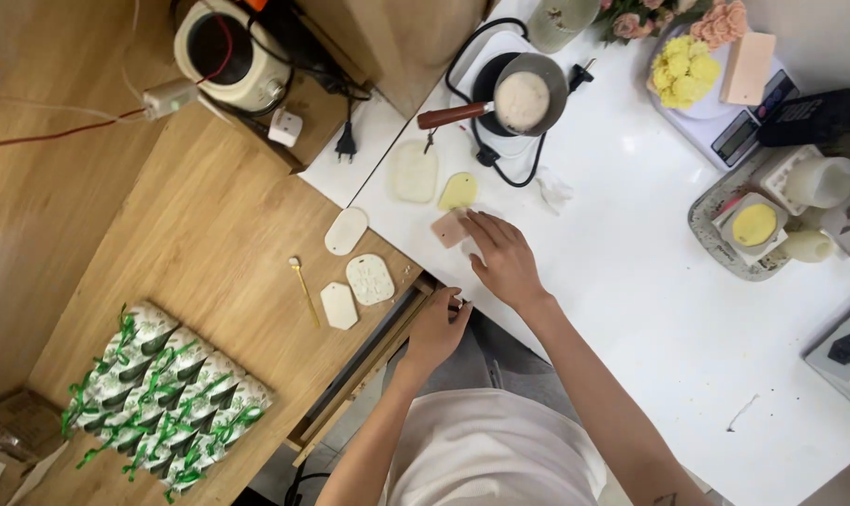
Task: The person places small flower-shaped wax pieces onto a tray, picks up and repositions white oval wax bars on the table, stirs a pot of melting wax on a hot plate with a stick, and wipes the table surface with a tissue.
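A person seated at a white worktop [631,309] reaches forward with the right hand [504,262], fingers spread flat and fingertips touching a small pink square tablet [448,229] that lies on the white surface near its left edge. The grip is wide and open, pressing on the tablet rather than closing around it. The left hand [436,330] rests lower, at the worktop's front edge, its fingers curled around something small and dark (too small to tell what it is).

Just beyond the pink tablet lie a pale yellow oval tablet [458,191] and a larger cream rectangular tablet [414,171]. Farther back, a small pan [528,96] with a wooden handle and a pale filling sits on a white hot plate [500,56].

On the adjoining wooden worktop [209,225] to the left sit three more white tablets, one oval [346,230], one embossed [370,279] and one hexagonal [339,305], beside a thin gold spoon [304,289]. A block of green-and-white wrapped packets [162,398] lies near its front corner. At the far right, yellow flower shapes [682,67] rest on a scale [739,126].
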